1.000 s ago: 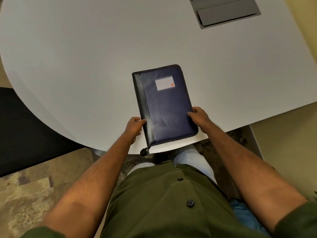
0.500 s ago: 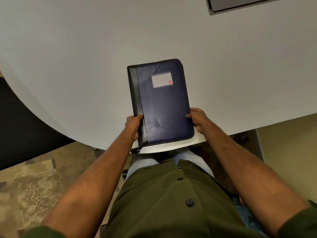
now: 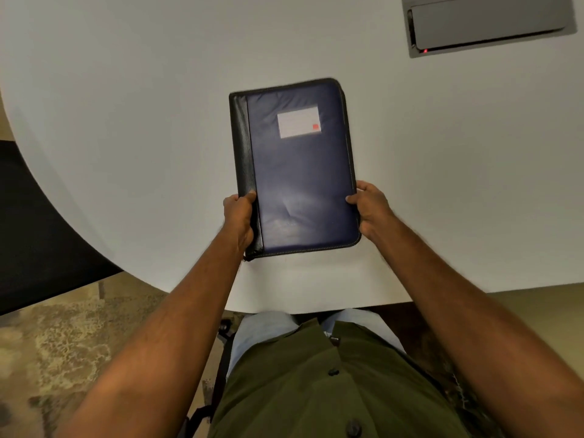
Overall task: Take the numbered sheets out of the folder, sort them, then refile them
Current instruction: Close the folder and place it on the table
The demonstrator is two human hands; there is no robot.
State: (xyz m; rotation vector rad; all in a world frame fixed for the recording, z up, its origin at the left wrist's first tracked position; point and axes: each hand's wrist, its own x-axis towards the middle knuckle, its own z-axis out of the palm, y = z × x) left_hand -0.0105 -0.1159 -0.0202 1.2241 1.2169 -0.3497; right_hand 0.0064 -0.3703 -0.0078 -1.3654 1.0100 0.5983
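**deskjockey:** Since we're looking at this from the left side first: our left hand (image 3: 237, 218) is curled round the black spine edge of the folder (image 3: 300, 172), thumb on top of the cover, fingers hidden underneath. The folder sits in the middle of the white tabletop (image 3: 126, 121), zipped up as far as we can tell, so none of the numbered sheets are out yet.

**paperpusher:** Agreed. And our right hand (image 3: 369, 210) grips the opposite long edge the same way, thumb on the cover. Both hands hold the near end, so the long axis runs straight away from us, label (image 3: 298, 121) at the far end.

**deskjockey:** So what does the next move turn on?

**paperpusher:** We'd say the zipper. There's a dark pull-looking bit at the near left corner, right under our left hand, though it's too blurry to be sure. If that's it, the left hand is nearer. Grey panel (image 3: 486, 23) at the far right is well apart, no bother.
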